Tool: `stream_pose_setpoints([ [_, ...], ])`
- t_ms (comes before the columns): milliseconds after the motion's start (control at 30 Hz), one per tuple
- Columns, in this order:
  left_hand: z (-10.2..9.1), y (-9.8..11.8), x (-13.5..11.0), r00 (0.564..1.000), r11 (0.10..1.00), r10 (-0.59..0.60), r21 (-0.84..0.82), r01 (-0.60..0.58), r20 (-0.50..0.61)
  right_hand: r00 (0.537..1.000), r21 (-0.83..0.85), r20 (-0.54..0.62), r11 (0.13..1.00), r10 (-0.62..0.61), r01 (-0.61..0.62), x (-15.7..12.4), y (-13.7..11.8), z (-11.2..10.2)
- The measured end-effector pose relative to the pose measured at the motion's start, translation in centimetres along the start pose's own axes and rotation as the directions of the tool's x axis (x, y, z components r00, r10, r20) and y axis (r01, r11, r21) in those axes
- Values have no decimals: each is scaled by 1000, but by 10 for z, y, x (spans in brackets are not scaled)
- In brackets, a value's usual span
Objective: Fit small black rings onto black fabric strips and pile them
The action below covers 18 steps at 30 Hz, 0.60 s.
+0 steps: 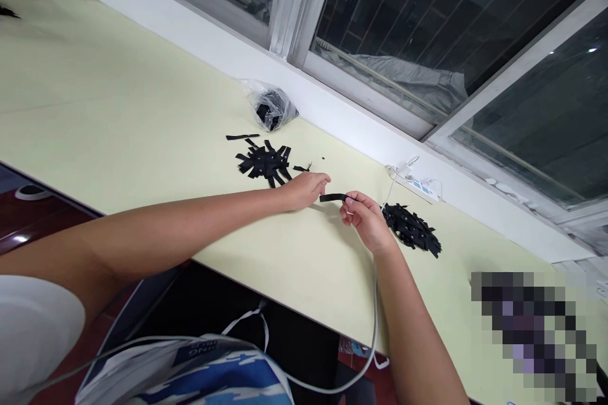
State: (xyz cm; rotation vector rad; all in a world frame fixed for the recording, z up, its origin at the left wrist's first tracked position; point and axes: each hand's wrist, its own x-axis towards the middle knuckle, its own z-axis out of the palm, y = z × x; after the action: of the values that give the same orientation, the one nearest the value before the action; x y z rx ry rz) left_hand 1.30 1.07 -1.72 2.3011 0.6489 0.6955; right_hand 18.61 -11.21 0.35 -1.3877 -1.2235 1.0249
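My right hand [365, 218] pinches one end of a short black fabric strip [332, 197], whose free end points left. Close to that free end is my left hand [306, 191], its fingers curled together; whatever they may hold is hidden. Beyond my left hand lies a loose pile of black strips [265, 161] with small shiny dots on some of them. A second, denser heap of black strips [412, 228] sits right of my right hand. One small black piece [302, 168] rests just past my left fingers.
A clear plastic bag [275, 107] with black contents stands near the wall. Along the wall lies a white power strip [422, 187]; a white cable [375, 304] runs past my right forearm over the table edge. A blurred-out patch [532, 335] covers the right side.
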Motion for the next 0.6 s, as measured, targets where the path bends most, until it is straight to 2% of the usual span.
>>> stream_pose_setpoints([
  [33,-1,0,0,1000,1000,13,0,-13,-12,1000,-62,4,998,4,-3,-1,0,-1],
  [100,-2,0,0,997,999,39,10,-39,-61,999,-310,-40,951,-1,-12,0,3,-4],
  [167,-2,1,0,993,999,44,20,-42,-110,995,-549,-93,835,-38,-19,1,9,-6],
  [233,-2,2,-1,992,999,39,10,-38,-123,991,-659,-111,752,-79,-14,3,13,-6],
  [300,-1,3,-1,990,999,44,-5,-45,-133,989,-677,-108,736,-98,-1,4,15,-6],
  [367,-1,4,-1,989,998,37,-38,-43,-147,988,-654,-117,756,-100,-1,4,16,-6],
  [500,-4,9,-2,985,989,-21,-148,-5,-172,980,-533,-182,846,-84,-26,7,18,-10],
  [600,-8,15,-3,987,978,-5,-205,-28,-159,973,-392,-210,920,-98,8,10,19,-11],
])
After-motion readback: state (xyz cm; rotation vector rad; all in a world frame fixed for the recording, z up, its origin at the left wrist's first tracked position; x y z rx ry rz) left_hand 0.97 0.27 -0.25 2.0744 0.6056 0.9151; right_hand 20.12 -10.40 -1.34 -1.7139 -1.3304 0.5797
